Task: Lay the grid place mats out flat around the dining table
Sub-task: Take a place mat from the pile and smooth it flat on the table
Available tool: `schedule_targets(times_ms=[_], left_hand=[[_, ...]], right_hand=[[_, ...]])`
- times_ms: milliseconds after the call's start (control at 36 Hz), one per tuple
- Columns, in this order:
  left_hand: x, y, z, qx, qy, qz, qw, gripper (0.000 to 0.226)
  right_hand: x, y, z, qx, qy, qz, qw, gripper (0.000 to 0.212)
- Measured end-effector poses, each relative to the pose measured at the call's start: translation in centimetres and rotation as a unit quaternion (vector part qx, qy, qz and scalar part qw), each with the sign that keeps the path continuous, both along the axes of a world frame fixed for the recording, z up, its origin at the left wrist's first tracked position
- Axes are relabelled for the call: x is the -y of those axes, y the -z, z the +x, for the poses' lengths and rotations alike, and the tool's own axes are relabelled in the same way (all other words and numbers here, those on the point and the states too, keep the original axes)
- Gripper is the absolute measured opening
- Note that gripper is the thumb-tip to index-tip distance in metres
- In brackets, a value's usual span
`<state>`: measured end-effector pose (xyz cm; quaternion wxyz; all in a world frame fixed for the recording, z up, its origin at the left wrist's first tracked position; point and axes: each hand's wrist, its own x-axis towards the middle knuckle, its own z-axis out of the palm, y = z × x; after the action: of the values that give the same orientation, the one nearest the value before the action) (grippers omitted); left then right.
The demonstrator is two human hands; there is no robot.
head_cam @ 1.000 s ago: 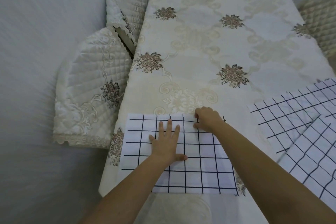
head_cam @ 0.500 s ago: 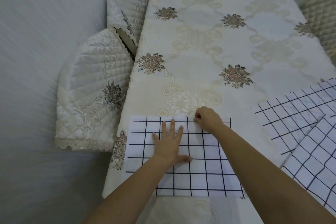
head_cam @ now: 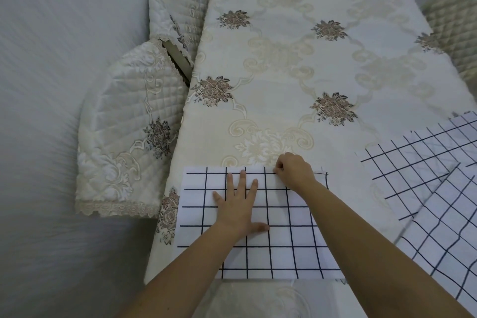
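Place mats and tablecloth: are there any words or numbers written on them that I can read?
None: no words, numbers or labels show anywhere.
The place mat under the left hand and right hand has only dark grid lines.
The other place mats at the right show only grid lines too.
The tablecloth and chair covers carry flower patterns, no writing.

I see the dining table point(head_cam: 296, 64) under a cream floral tablecloth point(head_cam: 273, 100). One grid place mat point(head_cam: 196, 217) lies flat at its near edge; more grid mats point(head_cam: 413, 162) overlap in a loose pile at my right.
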<state>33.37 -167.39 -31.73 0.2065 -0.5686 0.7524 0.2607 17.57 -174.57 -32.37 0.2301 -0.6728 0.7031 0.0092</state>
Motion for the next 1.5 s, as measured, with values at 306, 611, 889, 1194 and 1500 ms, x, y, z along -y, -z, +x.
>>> schedule_targets(times_ms=[306, 611, 889, 1194, 1500], left_hand=[[0.0, 0.2, 0.1, -0.004, -0.002, -0.003, 1.000, 0.111], [-0.2, 0.5, 0.2, -0.001, 0.004, -0.001, 1.000, 0.114], [-0.4, 1.0, 0.3, 0.014, 0.008, -0.002, 1.000, 0.122], [-0.6, 1.4, 0.7, 0.012, 0.019, -0.014, 1.000, 0.119], [-1.5, 1.7, 0.3, 0.034, 0.030, -0.069, 0.997, 0.107]], right_hand=[[-0.3, -0.3, 0.4, -0.023, 0.005, 0.001, 1.000, 0.023], [-2.7, 0.2, 2.7, -0.101, -0.052, -0.147, 0.983, 0.053], [-8.0, 2.6, 4.3, -0.064, -0.103, -0.076, 0.990, 0.054], [-10.8, 3.7, -3.9, -0.081, 0.031, -0.062, 0.994, 0.075], [-12.4, 2.1, 2.7, -0.044, -0.043, -0.041, 0.997, 0.063]])
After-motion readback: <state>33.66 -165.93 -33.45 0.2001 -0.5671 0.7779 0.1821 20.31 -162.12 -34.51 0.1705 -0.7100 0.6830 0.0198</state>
